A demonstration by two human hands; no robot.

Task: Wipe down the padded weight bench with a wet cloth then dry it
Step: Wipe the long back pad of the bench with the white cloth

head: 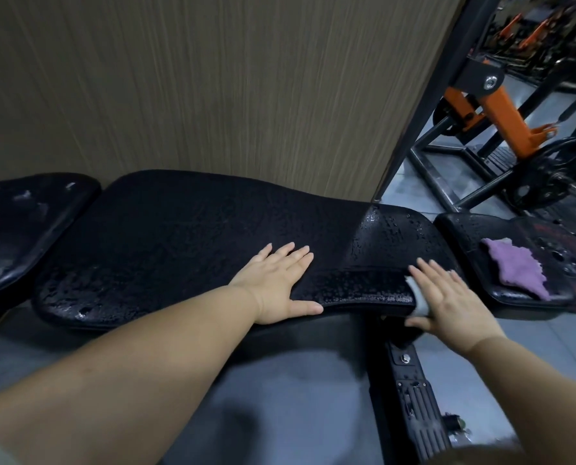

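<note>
— Wood-grain wall panel [179,78] rises behind the black bench pad [186,229]. An orange gym machine [501,112] stands on the tiled floor, far beyond the right fingertips.
— And the hands?
— The left hand [279,280] lies flat on the pad, fingers straight and spread, holding nothing. The right hand [447,297] is flat too, its straight fingers pressing a grey cloth [417,293] against the pad's near edge.
— How much of the cloth shows?
— Only a strip beside the index finger and thumb; the rest is under the palm. Water beads glisten on the pad just beyond those fingertips.
— Anything else?
— A purple cloth [514,270] lies on the separate seat pad [464,239], just outside the right little finger.
</note>
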